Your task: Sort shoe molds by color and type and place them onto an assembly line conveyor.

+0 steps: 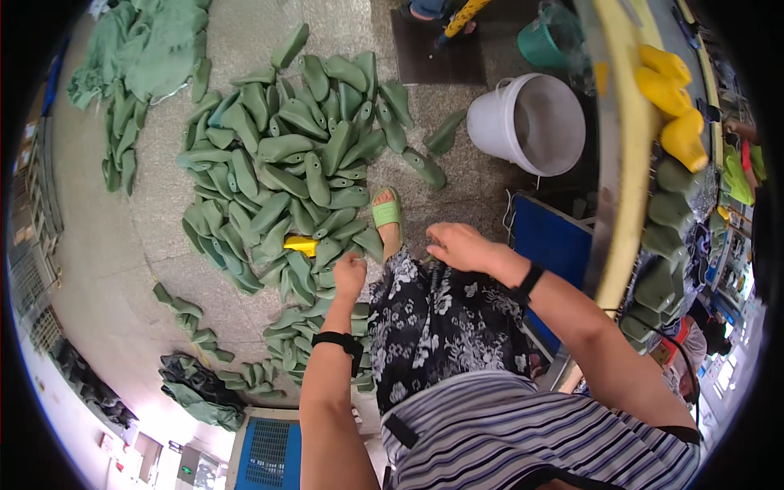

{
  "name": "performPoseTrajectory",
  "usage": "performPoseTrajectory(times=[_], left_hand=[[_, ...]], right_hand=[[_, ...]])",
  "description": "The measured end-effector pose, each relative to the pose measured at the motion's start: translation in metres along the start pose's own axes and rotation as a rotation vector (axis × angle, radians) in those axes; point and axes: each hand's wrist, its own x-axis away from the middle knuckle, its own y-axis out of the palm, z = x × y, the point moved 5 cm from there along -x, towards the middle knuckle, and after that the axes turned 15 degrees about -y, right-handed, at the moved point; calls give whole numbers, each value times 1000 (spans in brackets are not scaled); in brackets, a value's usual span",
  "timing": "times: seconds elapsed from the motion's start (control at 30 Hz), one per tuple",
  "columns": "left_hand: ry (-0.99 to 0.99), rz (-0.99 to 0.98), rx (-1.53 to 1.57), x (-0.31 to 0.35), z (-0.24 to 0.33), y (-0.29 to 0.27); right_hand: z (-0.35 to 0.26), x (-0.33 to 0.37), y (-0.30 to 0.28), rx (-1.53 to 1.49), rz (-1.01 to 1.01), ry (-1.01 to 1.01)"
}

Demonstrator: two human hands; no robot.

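Note:
A large heap of green shoe lasts lies on the floor in front of me and to the left. One yellow shoe last stands out among them. My left hand hangs over the heap's near right edge, its fingers curled in and no object showing in them. In front of my dark flowered trousers hovers my right hand, with loosely bent fingers, some apart, and nothing seen in its grasp. Beneath the hands, my foot in a light green slipper stands against the heap's right side.
A white bucket and a green basket stand at the far right. Along the right runs a yellow-edged bench carrying yellow lasts and green lasts. Green sacks lie far left. Another person's foot shows beyond a dark mat.

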Motion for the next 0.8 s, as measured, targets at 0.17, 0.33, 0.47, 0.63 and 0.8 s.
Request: performPoseTrajectory(times=[0.17,0.33,0.47,0.63,0.8], left_hand=[[-83,-208,314,-122,0,15],[-211,-333,808,-232,74,79],[-477,-230,1106,-321,73,124],[-817,-17,1592,-402,64,162],[-384,-166,1713,-406,57,149]], right_hand=[[113,-122,34,-92,140,145],[238,-197,78,-212,290,266],[281,-224,132,-164,138,256],[304,-265,140,101,344,-62],[295,-350,95,391,324,-509]])
